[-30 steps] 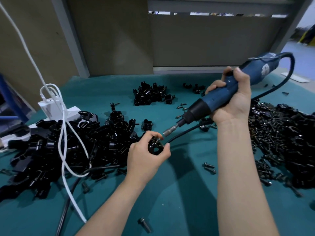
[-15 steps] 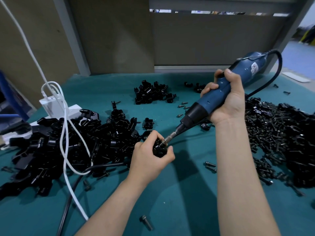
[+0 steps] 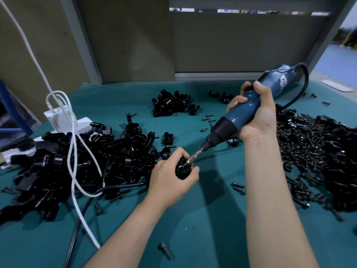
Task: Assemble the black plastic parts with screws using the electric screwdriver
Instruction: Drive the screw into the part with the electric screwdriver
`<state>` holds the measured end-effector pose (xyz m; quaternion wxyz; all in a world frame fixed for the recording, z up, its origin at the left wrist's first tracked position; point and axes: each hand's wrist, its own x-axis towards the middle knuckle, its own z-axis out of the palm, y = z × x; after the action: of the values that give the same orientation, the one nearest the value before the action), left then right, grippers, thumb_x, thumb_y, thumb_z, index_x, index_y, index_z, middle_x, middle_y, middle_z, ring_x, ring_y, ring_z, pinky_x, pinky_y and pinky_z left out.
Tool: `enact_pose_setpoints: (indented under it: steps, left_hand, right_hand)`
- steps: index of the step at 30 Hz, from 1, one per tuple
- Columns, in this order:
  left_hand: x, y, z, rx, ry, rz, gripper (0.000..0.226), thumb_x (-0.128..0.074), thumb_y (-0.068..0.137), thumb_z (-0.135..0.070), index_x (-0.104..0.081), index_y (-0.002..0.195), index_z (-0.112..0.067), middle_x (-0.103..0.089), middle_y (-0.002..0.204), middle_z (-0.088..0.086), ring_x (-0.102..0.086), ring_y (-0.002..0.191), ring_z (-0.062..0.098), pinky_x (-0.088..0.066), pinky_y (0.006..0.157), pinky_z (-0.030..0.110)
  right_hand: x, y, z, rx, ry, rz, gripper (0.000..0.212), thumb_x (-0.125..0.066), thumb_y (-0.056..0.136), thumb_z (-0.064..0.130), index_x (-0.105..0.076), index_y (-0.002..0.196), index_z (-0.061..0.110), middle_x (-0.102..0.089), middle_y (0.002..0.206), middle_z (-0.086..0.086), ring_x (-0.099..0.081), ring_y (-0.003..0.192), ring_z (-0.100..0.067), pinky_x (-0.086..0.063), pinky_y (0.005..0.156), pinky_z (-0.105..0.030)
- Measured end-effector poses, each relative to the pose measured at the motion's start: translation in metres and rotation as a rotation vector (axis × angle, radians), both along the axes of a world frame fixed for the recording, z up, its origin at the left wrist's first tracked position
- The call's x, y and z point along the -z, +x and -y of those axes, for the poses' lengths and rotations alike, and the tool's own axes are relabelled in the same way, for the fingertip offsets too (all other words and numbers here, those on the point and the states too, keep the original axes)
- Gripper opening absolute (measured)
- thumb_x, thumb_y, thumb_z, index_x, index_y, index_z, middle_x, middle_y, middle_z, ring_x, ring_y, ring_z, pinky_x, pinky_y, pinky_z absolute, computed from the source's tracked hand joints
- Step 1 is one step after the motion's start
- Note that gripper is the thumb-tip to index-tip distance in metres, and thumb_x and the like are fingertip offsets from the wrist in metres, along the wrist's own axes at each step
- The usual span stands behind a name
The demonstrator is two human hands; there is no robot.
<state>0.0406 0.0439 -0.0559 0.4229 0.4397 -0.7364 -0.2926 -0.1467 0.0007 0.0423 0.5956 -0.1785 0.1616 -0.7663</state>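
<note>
The left hand (image 3: 170, 182) keeps a closed grip, pinching one black plastic part (image 3: 181, 169) over the table (image 3: 212, 229). The right hand (image 3: 257, 120) wraps its grip round the one electric screwdriver (image 3: 229, 125). Three heaps lie around: left heap (image 3: 77, 161), far heap (image 3: 172, 103), right heap (image 3: 318, 151). A second ago the bit (image 3: 193, 159) hung clear; now it meets the part.
</note>
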Motion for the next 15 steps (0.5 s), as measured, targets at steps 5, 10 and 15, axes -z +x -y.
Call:
enact_pose_setpoints:
  steps: [5, 10, 15]
  left_hand:
    - [-0.002, -0.001, -0.001, -0.032, 0.013, -0.055, 0.029, -0.057, 0.071, -0.045, -0.047, 0.075, -0.018, -0.063, 0.06, 0.008, -0.054, 0.059, 0.034, -0.049, 0.061, 0.048]
    - [-0.001, -0.002, -0.001, -0.093, 0.006, -0.092, 0.023, -0.058, 0.073, -0.036, -0.047, 0.07, -0.017, -0.059, 0.056, 0.012, -0.052, 0.056, 0.036, -0.048, 0.057, 0.05]
    - [0.0, -0.002, 0.002, -0.111, 0.064, -0.148, 0.018, -0.058, 0.073, -0.029, -0.046, 0.067, -0.016, -0.061, 0.052, 0.006, -0.053, 0.052, 0.031, -0.05, 0.054, 0.045]
  right_hand:
    - [-0.001, 0.005, 0.001, 0.003, -0.024, -0.015, 0.013, -0.055, 0.089, 0.019, -0.057, 0.077, 0.015, -0.063, 0.074, 0.01, -0.047, 0.047, -0.004, -0.045, 0.049, -0.018]
    - [-0.001, 0.01, 0.002, 0.004, -0.017, -0.03, 0.016, -0.055, 0.089, 0.019, -0.058, 0.074, 0.015, -0.062, 0.071, 0.01, -0.047, 0.047, -0.004, -0.044, 0.049, -0.018]
    - [-0.001, 0.014, 0.002, 0.006, -0.062, -0.049, 0.017, -0.054, 0.09, 0.02, -0.059, 0.074, 0.015, -0.061, 0.07, 0.01, -0.047, 0.047, -0.004, -0.045, 0.05, -0.018]
